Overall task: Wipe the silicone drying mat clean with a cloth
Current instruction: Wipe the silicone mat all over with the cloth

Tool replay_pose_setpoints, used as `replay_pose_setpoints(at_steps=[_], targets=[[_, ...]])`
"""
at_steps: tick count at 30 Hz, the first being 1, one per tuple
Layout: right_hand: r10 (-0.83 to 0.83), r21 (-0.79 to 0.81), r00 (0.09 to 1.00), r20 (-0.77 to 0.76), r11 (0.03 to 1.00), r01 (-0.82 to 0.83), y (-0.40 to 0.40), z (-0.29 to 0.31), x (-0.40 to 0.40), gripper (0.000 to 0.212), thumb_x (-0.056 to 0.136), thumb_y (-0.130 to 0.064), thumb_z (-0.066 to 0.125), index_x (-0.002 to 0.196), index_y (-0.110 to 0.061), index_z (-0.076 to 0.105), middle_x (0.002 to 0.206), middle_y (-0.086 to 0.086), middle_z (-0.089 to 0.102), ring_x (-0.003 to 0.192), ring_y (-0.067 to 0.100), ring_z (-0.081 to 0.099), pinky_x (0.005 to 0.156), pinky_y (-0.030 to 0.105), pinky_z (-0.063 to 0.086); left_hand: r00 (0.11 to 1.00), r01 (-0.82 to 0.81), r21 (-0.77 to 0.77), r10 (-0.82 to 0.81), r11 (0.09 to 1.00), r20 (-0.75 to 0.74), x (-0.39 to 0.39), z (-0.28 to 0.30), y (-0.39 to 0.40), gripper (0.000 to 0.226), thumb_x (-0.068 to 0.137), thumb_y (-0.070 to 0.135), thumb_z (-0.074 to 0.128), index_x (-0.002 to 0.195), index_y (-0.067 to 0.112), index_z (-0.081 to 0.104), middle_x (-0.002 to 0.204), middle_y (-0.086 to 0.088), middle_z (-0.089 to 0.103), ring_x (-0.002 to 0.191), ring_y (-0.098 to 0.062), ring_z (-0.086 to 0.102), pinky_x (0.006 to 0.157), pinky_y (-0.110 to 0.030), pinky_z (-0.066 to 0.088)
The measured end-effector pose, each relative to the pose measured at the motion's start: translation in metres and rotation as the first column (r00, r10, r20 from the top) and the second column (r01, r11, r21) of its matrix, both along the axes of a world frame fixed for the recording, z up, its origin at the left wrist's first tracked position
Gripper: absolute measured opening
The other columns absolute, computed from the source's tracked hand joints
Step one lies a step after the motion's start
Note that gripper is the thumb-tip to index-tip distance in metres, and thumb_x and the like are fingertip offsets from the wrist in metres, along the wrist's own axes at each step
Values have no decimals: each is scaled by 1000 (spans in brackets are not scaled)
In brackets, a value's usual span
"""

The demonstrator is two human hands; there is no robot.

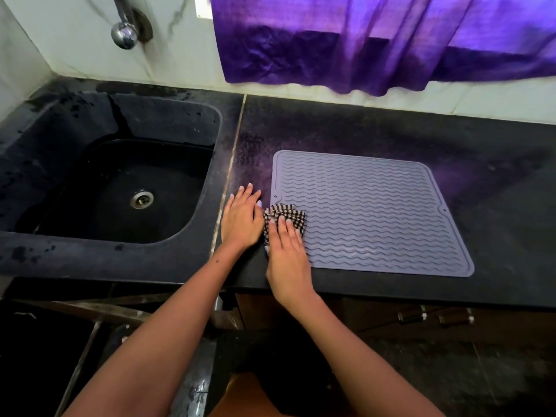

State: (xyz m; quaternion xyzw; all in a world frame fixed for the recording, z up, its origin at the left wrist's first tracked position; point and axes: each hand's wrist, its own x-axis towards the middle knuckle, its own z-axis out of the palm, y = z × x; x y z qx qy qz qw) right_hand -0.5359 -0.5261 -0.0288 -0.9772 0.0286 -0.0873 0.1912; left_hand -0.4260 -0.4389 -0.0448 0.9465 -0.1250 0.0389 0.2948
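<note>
A grey silicone drying mat (pixel 370 212) with wavy ridges lies flat on the black countertop (pixel 496 236). A black-and-white checked cloth (pixel 284 213), folded small, sits on the mat's near-left part. My right hand (pixel 287 254) presses flat on the cloth with straight fingers. My left hand (pixel 242 219) rests flat on the counter just left of the mat, its fingers straight, its thumb close to the cloth's left edge.
A black sink (pixel 120 188) with a metal drain (pixel 142 199) lies to the left, its rim wet. A chrome tap (pixel 125 31) hangs above it. A purple curtain (pixel 376 43) drapes over the tiled wall behind. The counter's front edge runs just below the mat.
</note>
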Motion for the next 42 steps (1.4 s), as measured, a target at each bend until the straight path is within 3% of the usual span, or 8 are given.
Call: replay_pose_setpoints(at_steps=[6,9,13,21,27,33,37,42], targets=[[99,-131,994,37,987,-94,-3,-12,4,61,75,-6,61,133,-1,47,140,19,47,132,32,43,110,42,25,1000,-17,-42,17,999,-5,-1,3,-1,59,89,33,18,136,11,44,150,-6,33,142,-17,21,116,-28,6],[55,320,994,100,944,-84,-15,-5,5,43,95,-8,41,138,-7,43,144,3,41,138,16,33,114,18,15,1000,-22,-54,22,998,3,-1,4,-1,58,89,33,18,136,11,45,150,-6,34,142,-17,22,116,-28,7],[-429,944,899,-83,256,209,-24,26,25,35,99,-12,39,132,-11,51,135,0,53,122,7,47,104,17,34,1000,-9,7,9,1000,-6,-2,3,-1,59,89,36,19,137,11,43,151,-6,32,143,-18,20,117,-31,7],[13,198,1000,11,980,-15,-38,16,64,48,100,-15,32,147,-9,24,156,9,21,146,21,13,117,25,5,999,27,220,-32,975,17,-5,0,-5,84,76,52,2,142,9,33,154,-10,23,144,-23,14,117,-37,4],[48,-116,988,-144,991,-65,-37,3,67,54,100,-23,29,150,-15,11,159,8,6,147,21,-1,118,35,-1,999,31,313,-38,949,17,-5,-1,-10,82,78,45,-3,145,8,26,156,-9,18,145,-21,9,117,-39,1],[109,210,988,-108,974,-84,-49,15,73,49,96,-9,37,145,-15,31,154,5,26,144,19,19,119,33,14,996,70,438,-91,896,26,-2,7,-13,84,76,41,-9,146,6,22,156,-11,18,145,-22,10,116,-42,-7],[-242,867,958,-154,431,249,-61,34,98,37,98,-10,39,132,-15,52,134,4,55,125,19,49,109,36,38,990,106,438,-136,892,37,11,10,-13,81,78,43,-6,146,10,23,156,-11,18,145,-24,11,116,-42,-7],[-121,415,992,14,904,105,-56,30,107,46,97,-6,38,142,-15,37,150,4,36,141,20,27,117,32,15,989,146,397,-147,906,-28,26,4,-14,85,76,49,-10,148,9,10,158,-10,1,146,-21,-2,116,-36,-8]])
